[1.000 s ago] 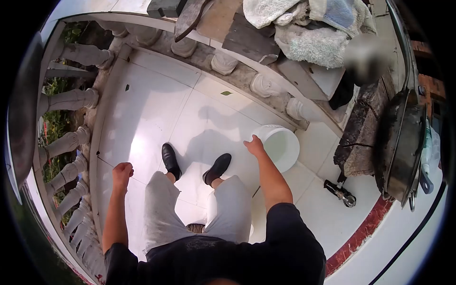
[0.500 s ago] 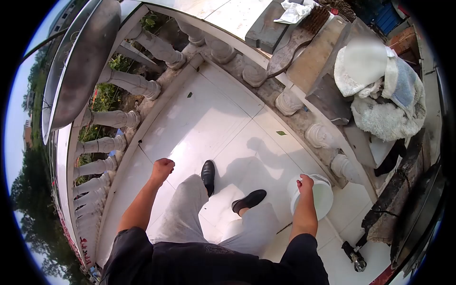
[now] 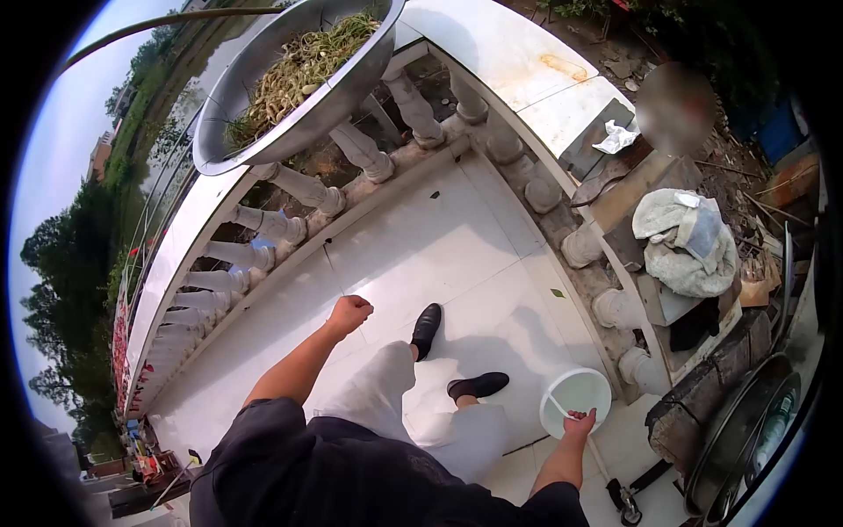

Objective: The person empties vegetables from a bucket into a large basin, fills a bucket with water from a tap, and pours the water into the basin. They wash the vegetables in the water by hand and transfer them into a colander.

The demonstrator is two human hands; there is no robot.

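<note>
My left hand (image 3: 350,314) hangs over the white tiled floor (image 3: 386,255), its fingers curled with nothing visible in them. On the other side my right hand (image 3: 580,423) is closed at the near rim of a white bucket (image 3: 575,379). A pale bar, which looks like the bucket's handle (image 3: 557,406), runs from the bucket's left side into those fingers. The bucket's inside looks white, and I cannot make out any contents. My black shoes (image 3: 427,330) stand between the two hands.
A large metal basin (image 3: 215,132) of stringy plants with pale roots rests on the railing ledge (image 3: 492,53). Balusters (image 3: 360,151) line two sides. A rag (image 3: 694,250), boards and a brush lie right. A black-and-metal fitting (image 3: 628,508) lies on the floor.
My view has turned left, bringing the basin's contents into sight. The bucket's opening now shows beyond my right hand, which sits lower in view. My left hand stays curled.
</note>
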